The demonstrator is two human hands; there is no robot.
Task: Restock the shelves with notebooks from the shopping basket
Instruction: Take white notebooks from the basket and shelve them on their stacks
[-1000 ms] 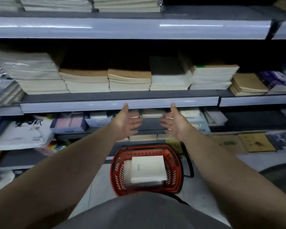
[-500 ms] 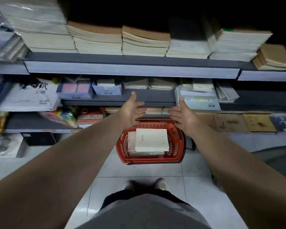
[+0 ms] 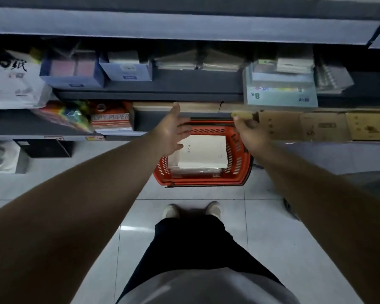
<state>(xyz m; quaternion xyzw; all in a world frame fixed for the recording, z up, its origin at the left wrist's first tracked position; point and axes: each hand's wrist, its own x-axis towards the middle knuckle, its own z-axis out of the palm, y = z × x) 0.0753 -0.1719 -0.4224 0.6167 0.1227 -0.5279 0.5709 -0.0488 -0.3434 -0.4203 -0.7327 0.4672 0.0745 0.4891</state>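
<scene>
While both hands hover apart, left hand [image 3: 172,130] and right hand [image 3: 249,132] spread and holding nothing, white notebooks [image 3: 203,153] sit stacked in the red basket [image 3: 239,172] on the floor [image 3: 184,194].

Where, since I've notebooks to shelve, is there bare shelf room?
The middle shelf has a bare strip in front of the wrapped stacks, between the blue box and the pale green pack. Crowded: brown notebooks lie edge to edge right of the red basket.
</scene>
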